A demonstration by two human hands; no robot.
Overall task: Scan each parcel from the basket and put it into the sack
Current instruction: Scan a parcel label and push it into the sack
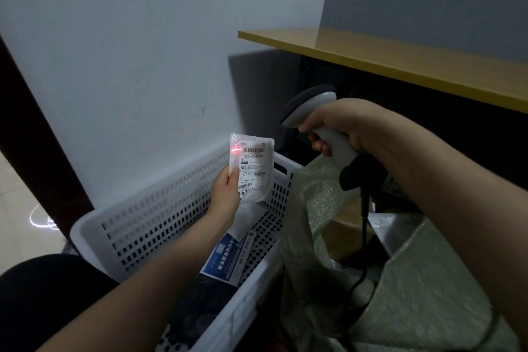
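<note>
While the labelled parcel (253,168) is gripped by the left hand (227,194), the barcode scanner (317,123) is clasped by the right hand (343,126).

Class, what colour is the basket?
The basket is white, with perforated walls; the head view shows it.

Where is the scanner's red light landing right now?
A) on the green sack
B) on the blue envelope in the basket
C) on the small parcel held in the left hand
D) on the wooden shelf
C: the red glow sits beside the barcode on the small parcel, which the left hand holds above the basket while the right hand aims the scanner.
</note>
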